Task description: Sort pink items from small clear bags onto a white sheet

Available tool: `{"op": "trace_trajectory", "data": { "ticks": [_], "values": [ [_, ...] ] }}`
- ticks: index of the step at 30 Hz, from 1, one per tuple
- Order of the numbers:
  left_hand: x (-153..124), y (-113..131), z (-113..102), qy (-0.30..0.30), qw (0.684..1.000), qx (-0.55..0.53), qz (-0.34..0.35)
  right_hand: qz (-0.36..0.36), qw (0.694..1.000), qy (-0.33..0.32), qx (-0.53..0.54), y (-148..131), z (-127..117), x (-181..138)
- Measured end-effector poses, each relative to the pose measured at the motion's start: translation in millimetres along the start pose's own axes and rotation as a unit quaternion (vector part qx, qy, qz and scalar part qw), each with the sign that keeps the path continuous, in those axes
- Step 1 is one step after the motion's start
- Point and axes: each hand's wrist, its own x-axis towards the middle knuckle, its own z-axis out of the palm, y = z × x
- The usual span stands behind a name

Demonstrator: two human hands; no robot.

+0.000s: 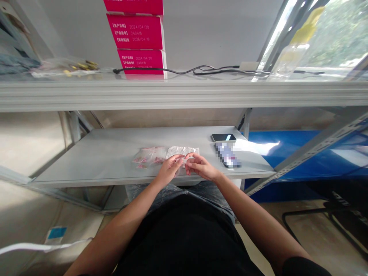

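My left hand (170, 168) and my right hand (199, 166) meet near the front edge of a grey table (100, 161). Both pinch a small clear plastic bag (184, 160) between their fingertips; what is inside it is too small to make out. Just behind the hands lies a flat clear bag (184, 150). To its left sits a pile of small clear bags with pink contents (149, 156).
A dark phone (223, 137) and a second blurred object (228, 155) lie on the table's right part. A shelf (184, 94) above carries stacked pink boxes (138, 34), a black cable (184, 71) and a plastic bottle (293, 50). A blue surface (301, 153) lies to the right.
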Motion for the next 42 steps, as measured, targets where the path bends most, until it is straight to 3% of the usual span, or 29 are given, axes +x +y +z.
{"op": "trace_trajectory", "data": {
  "ticks": [8, 14, 24, 42],
  "values": [
    [-2.1, 5.1, -0.3, -0.026, 1.000, 0.010, -0.011, -0.036, 0.993, 0.017, -0.115, 3.2, 9.5, -1.1],
    [-0.3, -2.7, 1.0, -0.041, 0.999, -0.011, 0.001, -0.037, 0.994, 0.062, -0.081, 4.8, 5.7, -1.3],
    [-0.2, 0.5, 0.4, -0.054, 0.997, -0.006, 0.050, -0.031, 0.994, 0.060, -0.087, 5.3, 2.4, -2.6],
    [-0.6, -1.1, 3.2, 0.017, 0.998, -0.062, 0.011, -0.050, 0.992, 0.097, -0.069, 10.1, 0.0, -0.8]
  ]
}}
